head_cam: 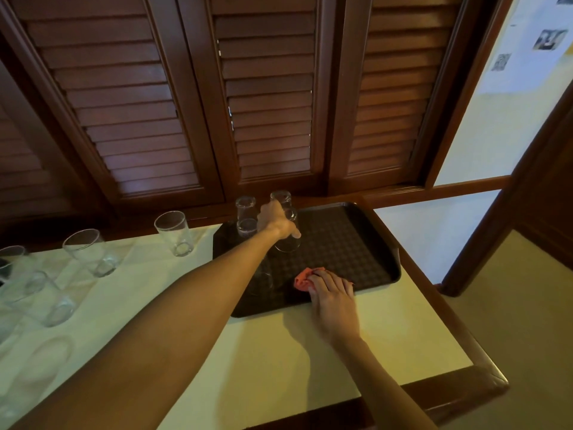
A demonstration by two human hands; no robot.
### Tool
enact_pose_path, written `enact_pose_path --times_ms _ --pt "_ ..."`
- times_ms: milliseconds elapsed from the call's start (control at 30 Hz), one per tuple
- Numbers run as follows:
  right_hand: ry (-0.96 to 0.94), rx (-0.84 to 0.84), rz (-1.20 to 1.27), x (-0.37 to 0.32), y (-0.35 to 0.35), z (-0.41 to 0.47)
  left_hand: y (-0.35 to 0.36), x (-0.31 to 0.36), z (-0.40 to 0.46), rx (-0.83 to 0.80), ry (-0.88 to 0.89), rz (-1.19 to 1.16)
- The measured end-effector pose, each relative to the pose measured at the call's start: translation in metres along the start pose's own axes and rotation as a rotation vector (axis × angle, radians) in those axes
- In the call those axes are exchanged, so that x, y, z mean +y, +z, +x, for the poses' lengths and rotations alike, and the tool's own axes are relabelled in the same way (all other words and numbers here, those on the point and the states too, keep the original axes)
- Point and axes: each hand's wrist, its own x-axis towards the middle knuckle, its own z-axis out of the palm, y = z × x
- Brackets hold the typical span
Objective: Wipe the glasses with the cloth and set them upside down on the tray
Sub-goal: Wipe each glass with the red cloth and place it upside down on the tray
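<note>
three glasses already inverted at back of tray. left hand gripping a fourth glass, mouth down over tray. right hand clutching pink cloth at tray's near edge. best lowered straight, rim flat, clear of neighbours, then released.

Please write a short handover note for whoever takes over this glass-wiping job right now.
Hands: the left hand grips a glass, mouth down, at or just above the tray. The right hand holds the pink cloth at the tray's near edge.
Done: at least three more glasses stand upside down at the tray's far left, such as the rear one; another glass near the forearm is hard to make out.
Left: release the held glass, then wipe the upright glasses on the white table to the left, such as the nearest to the tray, and set each one upside down on the tray.
</note>
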Motion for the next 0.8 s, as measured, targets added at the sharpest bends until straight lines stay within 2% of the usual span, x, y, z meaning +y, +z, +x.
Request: enact_pose_path --times_ms 800 --pt "-0.001 -0.001 -0.007 0.003 0.005 0.002 0.014 -0.003 0.011 -0.030 -0.047 0.021"
